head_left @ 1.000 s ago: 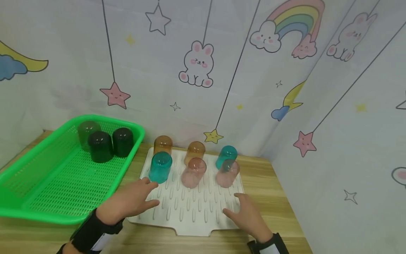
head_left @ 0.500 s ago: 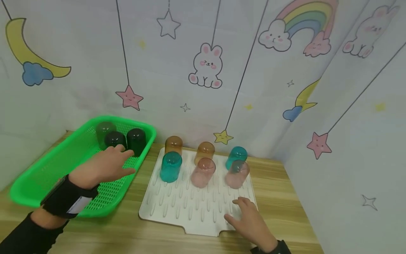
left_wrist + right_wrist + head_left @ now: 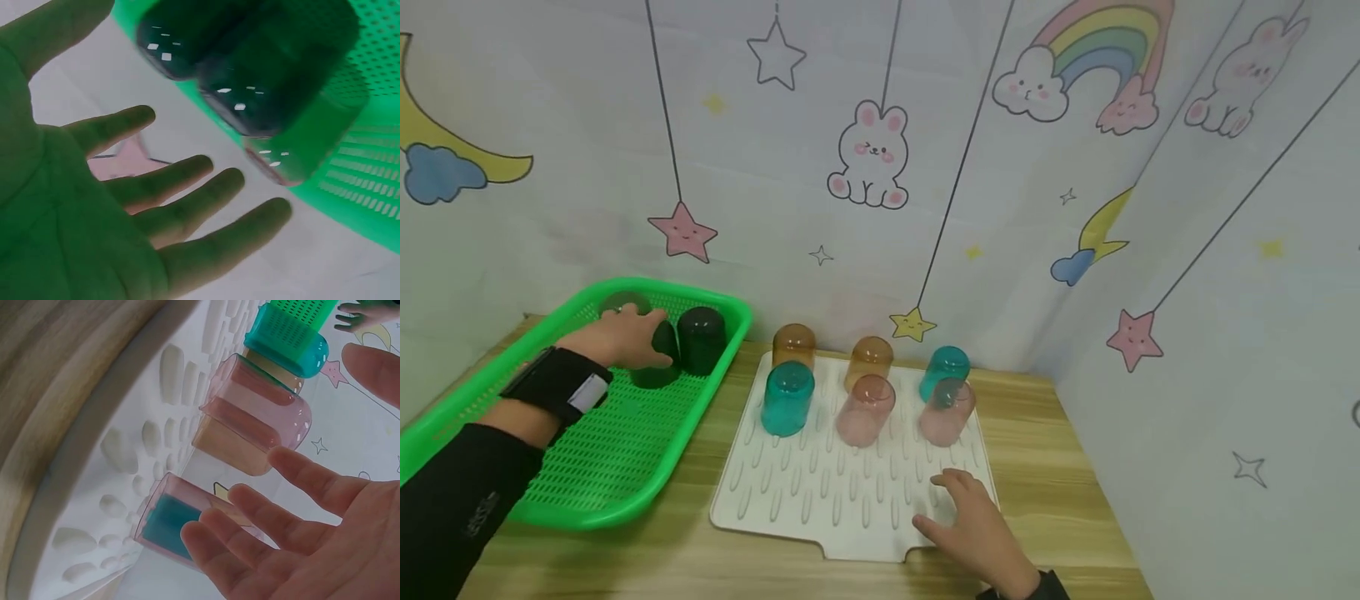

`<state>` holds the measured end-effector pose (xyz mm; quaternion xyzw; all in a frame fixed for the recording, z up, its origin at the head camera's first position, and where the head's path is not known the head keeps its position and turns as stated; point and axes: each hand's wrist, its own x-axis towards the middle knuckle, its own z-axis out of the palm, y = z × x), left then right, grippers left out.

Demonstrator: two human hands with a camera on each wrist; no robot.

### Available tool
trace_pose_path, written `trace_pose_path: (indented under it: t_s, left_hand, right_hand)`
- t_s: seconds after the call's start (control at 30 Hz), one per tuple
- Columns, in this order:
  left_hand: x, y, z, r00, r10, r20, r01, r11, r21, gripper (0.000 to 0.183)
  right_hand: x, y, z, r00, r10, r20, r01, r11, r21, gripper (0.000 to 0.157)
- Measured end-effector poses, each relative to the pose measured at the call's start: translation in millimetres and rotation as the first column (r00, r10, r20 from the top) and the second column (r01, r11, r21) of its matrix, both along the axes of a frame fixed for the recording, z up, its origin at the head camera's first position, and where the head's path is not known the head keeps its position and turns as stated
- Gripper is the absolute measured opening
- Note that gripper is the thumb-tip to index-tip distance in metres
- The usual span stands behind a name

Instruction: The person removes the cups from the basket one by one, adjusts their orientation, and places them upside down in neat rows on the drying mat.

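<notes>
My left hand (image 3: 616,337) reaches over the green basket, right at a dark cup (image 3: 664,357) that it partly covers. Its fingers are spread and extended in the left wrist view, with nothing gripped. Another dark cup (image 3: 702,342) stands upside down to the right; a paler grey cup (image 3: 306,147) is behind, mostly hidden by the hand in the head view. Over the front right of the white draining tray (image 3: 842,500), my right hand (image 3: 976,533) hovers with loosely bent fingers and holds nothing. Closest to it is a pink cup (image 3: 947,415).
Upside down on the tray stand a blue cup (image 3: 787,400), another pink cup (image 3: 865,412), two amber cups (image 3: 794,343) and a blue cup (image 3: 945,365) at the back right. The green basket (image 3: 662,467) sits left of the tray. A patterned curtain (image 3: 760,167) hangs behind the wooden table (image 3: 1037,467).
My left hand has moved from the tray's left edge, up and left, into the basket among the dark cups. The right hand stays over the tray's front right. The head view has shifted slightly.
</notes>
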<state>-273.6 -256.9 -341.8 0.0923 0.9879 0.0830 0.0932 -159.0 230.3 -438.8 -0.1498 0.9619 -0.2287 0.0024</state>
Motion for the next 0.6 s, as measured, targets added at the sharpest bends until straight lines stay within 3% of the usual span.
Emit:
trace_pose_path:
  t_s: [0.17, 0.33, 0.6]
  left_hand:
    - [-12.7, -10.3, -4.0, 0.999, 0.044, 0.01, -0.044, 0.999, 0.003, 0.082]
    - [-22.4, -11.8, -10.2, 0.999, 0.044, -0.004, -0.044, 0.999, -0.012, 0.086]
    - [-30.3, -16.2, -23.6, 0.998, 0.053, 0.03, -0.054, 0.999, 0.011, 0.088]
  right_hand:
    - [0.3, 2.0, -4.9, 1.0, -0.002, -0.023, 0.002, 1.0, 0.005, 0.053]
    - [1.4, 3.0, -6.5, 1.0, -0.004, -0.022, 0.003, 1.0, -0.017, 0.051]
    - [5.2, 4.7, -11.2, 1.0, -0.008, 0.003, 0.008, 0.999, -0.032, 0.052]
